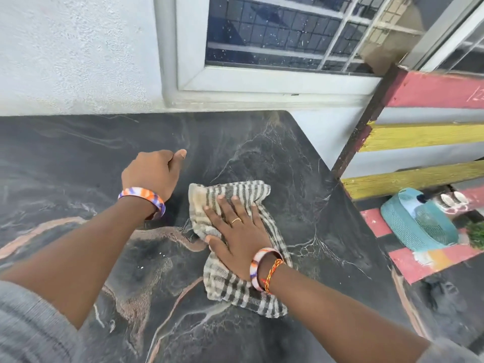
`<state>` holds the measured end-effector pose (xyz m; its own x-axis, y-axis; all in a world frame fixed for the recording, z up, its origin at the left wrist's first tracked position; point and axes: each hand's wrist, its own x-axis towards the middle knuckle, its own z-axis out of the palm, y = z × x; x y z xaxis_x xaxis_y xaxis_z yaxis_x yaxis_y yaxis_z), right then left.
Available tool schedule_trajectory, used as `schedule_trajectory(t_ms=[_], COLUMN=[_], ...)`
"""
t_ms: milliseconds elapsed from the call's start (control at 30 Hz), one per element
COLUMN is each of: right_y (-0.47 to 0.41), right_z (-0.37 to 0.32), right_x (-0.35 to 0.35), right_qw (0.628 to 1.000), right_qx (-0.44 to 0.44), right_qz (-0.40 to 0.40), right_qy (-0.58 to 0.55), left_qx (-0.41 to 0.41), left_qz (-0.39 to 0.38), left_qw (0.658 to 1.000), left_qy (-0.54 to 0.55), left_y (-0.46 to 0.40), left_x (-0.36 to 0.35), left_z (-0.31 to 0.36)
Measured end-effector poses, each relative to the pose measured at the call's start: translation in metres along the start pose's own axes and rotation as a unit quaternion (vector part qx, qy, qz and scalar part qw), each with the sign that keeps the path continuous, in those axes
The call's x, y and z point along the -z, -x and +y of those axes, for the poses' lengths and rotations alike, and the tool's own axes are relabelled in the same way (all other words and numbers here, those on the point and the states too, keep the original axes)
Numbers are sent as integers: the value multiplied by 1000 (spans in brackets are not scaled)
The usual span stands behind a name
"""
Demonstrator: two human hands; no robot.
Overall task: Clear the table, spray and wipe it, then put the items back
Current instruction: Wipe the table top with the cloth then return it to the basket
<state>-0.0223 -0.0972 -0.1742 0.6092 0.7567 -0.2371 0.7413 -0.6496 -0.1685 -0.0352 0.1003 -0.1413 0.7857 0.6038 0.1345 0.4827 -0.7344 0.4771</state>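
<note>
I see the striped cloth [230, 239] lying crumpled on the dark marbled bench [275, 158] — my right hand [237, 231] presses it flat, fingers [222, 205] straight. My left hand [153, 172] rests beside it on the bench — fingers curled, holding nothing.

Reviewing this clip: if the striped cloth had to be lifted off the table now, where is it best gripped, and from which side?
Likely the bunched far edge of the striped cloth, pinched from above on the window side. It lies crumpled on the dark table, and the right hand presses flat on its middle, so the raised folds beyond the fingertips are the free part. The left hand rests apart.
</note>
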Motion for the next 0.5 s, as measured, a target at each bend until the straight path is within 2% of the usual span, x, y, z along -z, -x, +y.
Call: schedule_trajectory(t_ms=[100, 200, 333, 500], right_y=[-51, -118, -198, -247], right_z=[0, 2, 11, 50], right_x=[11, 23, 40, 60], right_qw=[994, 988, 989, 994], right_qx=[102, 149, 145, 106], right_qz=[-15, 3, 16, 26], right_qy=[17, 26, 10, 7], left_qx=[40, 83, 106, 86], left_qz=[32, 65, 96, 101], left_qw=[999, 994, 989, 991], left_qy=[-5, -10, -32, -34], left_y=[-14, -29, -54, -92], left_x=[1, -1, -9, -27], left_z=[-9, -12, -4, 37])
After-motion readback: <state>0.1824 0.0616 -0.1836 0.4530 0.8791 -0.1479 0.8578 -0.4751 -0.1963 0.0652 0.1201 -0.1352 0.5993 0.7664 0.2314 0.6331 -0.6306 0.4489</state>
